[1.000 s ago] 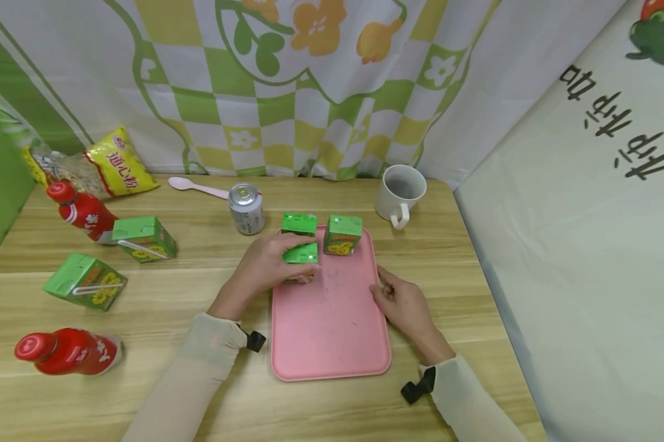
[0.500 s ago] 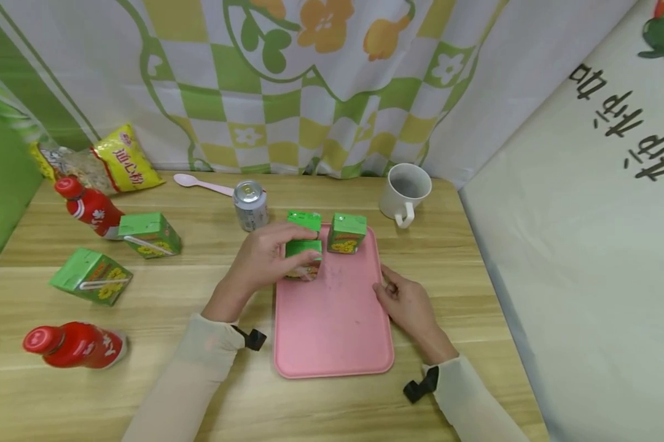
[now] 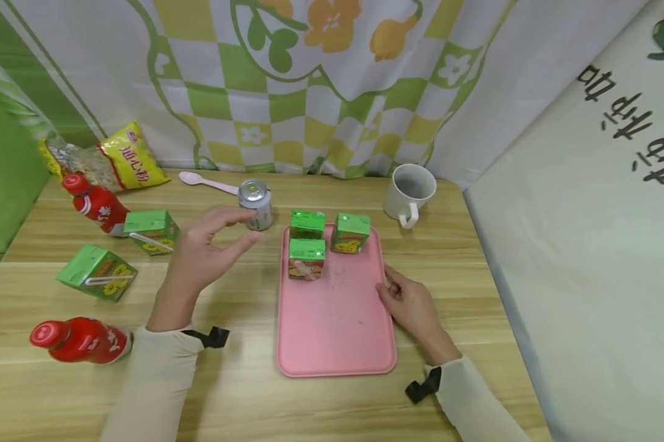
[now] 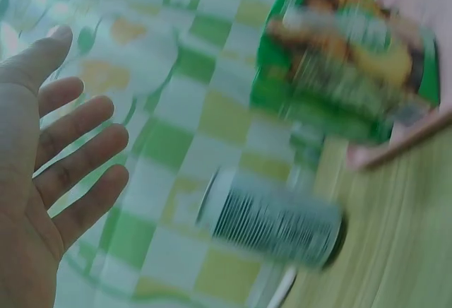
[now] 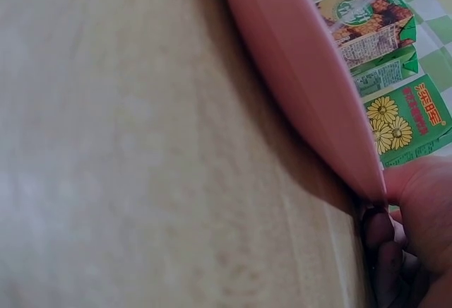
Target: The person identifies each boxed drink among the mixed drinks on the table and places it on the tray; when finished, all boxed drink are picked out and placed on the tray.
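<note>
A pink tray (image 3: 337, 331) lies on the table with three green drink cartons at its far end. The front-left carton (image 3: 306, 260) stands before another carton (image 3: 308, 224), and a third carton (image 3: 351, 233) with yellow flowers is at the right. My right hand (image 3: 414, 310) pinches the tray's right edge, thumb on the rim and fingers curled below in the right wrist view. My left hand (image 3: 204, 252) is in the air left of the tray, fingers apart and holding nothing. Behind its fingertips stands a silver can (image 3: 256, 205), seen blurred in the left wrist view.
Left of my left hand are two more green cartons, one nearer (image 3: 97, 273) and one farther (image 3: 152, 232). Two red bottles stand there, a front bottle (image 3: 85, 339) and a back bottle (image 3: 96, 205). A pasta bag (image 3: 127, 158), pink spoon (image 3: 207, 182) and white mug (image 3: 409, 193) are farther back.
My left hand has let go of the front-left carton and moved left, off the tray. The carton stays on the tray. My right hand keeps its hold on the tray edge.
</note>
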Motion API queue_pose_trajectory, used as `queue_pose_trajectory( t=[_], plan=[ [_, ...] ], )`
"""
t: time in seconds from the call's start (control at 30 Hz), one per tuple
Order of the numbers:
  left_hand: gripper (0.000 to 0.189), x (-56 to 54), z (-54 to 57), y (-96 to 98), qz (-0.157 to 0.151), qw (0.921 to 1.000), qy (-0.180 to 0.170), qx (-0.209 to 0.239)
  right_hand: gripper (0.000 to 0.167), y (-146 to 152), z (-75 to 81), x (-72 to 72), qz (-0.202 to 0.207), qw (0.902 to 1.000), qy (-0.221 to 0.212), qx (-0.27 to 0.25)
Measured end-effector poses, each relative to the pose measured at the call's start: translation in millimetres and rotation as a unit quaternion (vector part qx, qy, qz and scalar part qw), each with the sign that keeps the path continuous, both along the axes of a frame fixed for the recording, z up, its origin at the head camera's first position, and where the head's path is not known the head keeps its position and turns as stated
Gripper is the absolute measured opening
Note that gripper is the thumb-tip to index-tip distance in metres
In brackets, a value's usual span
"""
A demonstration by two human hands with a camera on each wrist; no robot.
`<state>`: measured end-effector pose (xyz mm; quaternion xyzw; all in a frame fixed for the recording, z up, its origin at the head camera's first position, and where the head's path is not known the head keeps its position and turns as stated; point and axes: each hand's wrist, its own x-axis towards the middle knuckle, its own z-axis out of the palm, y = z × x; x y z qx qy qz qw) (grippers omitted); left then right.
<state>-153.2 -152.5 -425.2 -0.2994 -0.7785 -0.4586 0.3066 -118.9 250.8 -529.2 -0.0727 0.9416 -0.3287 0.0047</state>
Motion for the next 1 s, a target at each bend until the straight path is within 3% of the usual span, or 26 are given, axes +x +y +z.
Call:
queue_pose_trajectory(
  t=[0.1,0.17,0.3,0.4,0.53,0.73,0.87,1.0],
  plan=[
    [0.029,1.7,0.6,-20.9,0.081,0.9964,-0.019,0.016,0.049,1.1,1.9,-0.2,-0.003,1.0,0.009,-0.002],
    [0.031,1.1,-1.9,-35.0,0.155,0.9869,-0.035,0.027,0.049,1.4,2.5,-0.4,-0.005,0.9999,0.012,-0.002],
    [0.034,-1.9,-13.6,-61.5,0.298,0.952,-0.062,0.035,0.049,1.3,0.7,0.1,-0.004,0.9999,0.009,0.0],
    [0.042,-2.6,-23.3,-75.1,0.366,0.9263,-0.088,0.017,0.048,0.8,-1.0,0.7,-0.003,0.9999,0.011,0.001],
    [0.052,-2.8,-31.3,-82.7,0.412,0.9031,-0.12,-0.011,0.048,0.7,-2.7,0.5,0.0,0.9999,0.017,0.0],
    [0.058,-3.0,-30.9,-85.8,0.455,0.8754,-0.158,-0.043,0.048,0.7,-3.0,-0.9,0.004,0.9997,0.025,0.001],
    [0.062,-2.0,-27.6,-87.0,0.46,0.8569,-0.222,-0.067,0.047,0.8,-3.0,-1.1,0.005,0.9995,0.03,0.002],
    [0.072,1.3,-24.2,-90.0,0.445,0.8401,-0.292,-0.106,0.047,0.2,-3.6,0.6,0.001,0.9997,0.025,0.005]
  ],
)
